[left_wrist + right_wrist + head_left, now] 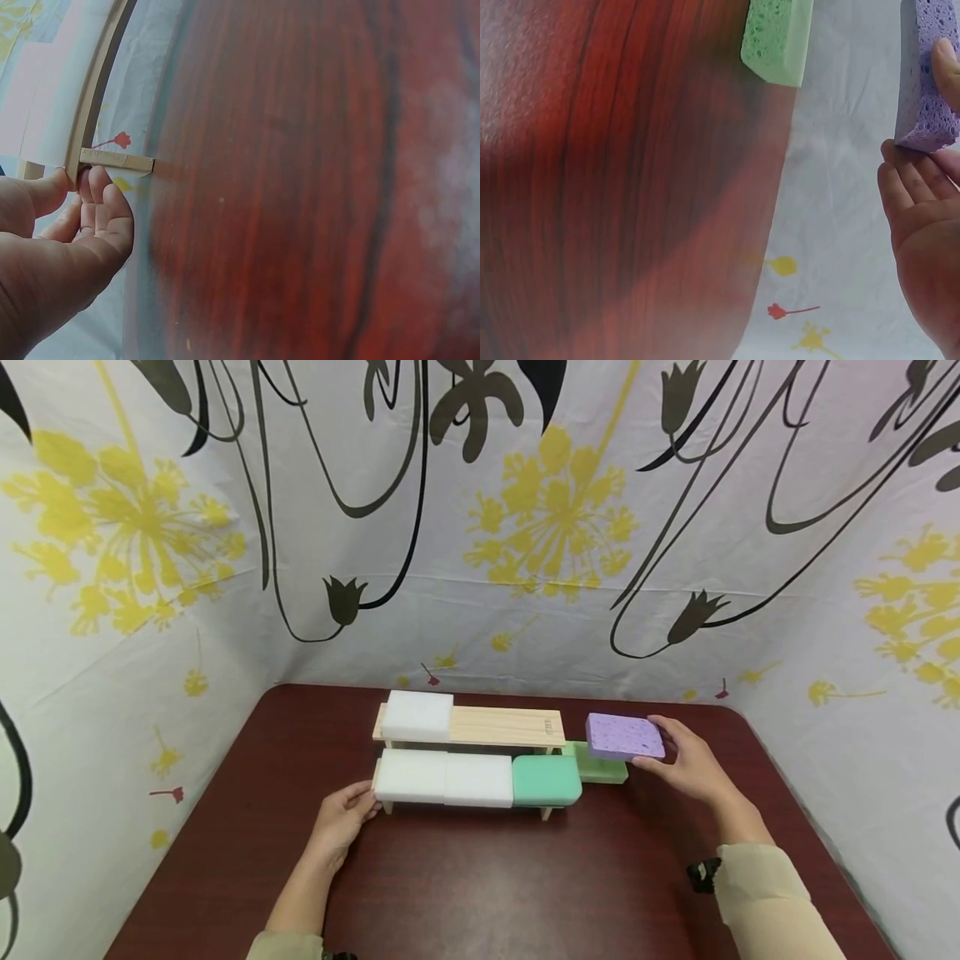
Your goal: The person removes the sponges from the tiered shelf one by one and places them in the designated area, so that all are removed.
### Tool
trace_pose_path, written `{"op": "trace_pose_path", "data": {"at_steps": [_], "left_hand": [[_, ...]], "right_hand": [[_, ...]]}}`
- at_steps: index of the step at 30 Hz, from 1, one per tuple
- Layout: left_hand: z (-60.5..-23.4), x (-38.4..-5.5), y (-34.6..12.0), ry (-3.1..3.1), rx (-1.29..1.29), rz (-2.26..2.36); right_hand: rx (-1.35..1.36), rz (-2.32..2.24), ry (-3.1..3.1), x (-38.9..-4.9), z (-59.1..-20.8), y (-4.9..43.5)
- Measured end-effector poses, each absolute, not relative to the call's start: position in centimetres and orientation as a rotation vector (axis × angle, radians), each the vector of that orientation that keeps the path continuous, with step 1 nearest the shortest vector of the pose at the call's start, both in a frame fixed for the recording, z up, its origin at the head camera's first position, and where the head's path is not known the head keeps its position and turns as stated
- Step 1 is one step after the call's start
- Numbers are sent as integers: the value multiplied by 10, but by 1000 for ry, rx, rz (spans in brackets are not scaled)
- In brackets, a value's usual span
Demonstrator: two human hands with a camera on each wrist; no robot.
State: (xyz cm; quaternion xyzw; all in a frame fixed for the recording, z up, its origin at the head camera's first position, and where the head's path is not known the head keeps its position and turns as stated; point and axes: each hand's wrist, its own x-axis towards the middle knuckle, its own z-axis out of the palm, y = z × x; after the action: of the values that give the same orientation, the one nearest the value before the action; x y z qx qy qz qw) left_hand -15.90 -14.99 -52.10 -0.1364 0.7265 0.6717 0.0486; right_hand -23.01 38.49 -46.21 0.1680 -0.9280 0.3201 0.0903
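In the head view my right hand [693,764] grips a purple sponge [624,737] by its right end. That sponge is held above a green sponge [603,768] lying on the table, and overlaps it in this view. My left hand [341,817] pinches the left end of the front wooden rack [377,783], thumb on top and fingers beneath, as the left wrist view shows. Along this rack sit two white sponges [446,778] side by side and a teal sponge [547,780] at the right. The rear wooden rack [506,726] carries one white sponge [417,716] at its left end.
Both racks stand on short legs on a dark red wooden table [450,877]. A white patterned cloth [450,552] hangs behind the table and along both its sides. The green sponge is just right of the racks, close to their ends.
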Motion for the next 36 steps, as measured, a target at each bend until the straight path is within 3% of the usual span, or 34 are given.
{"op": "trace_pose_path", "data": {"at_steps": [36], "left_hand": [[-524, -160, -150, 2214, -386, 2079]], "right_hand": [[332, 1000, -2930, -232, -487, 442]]}}
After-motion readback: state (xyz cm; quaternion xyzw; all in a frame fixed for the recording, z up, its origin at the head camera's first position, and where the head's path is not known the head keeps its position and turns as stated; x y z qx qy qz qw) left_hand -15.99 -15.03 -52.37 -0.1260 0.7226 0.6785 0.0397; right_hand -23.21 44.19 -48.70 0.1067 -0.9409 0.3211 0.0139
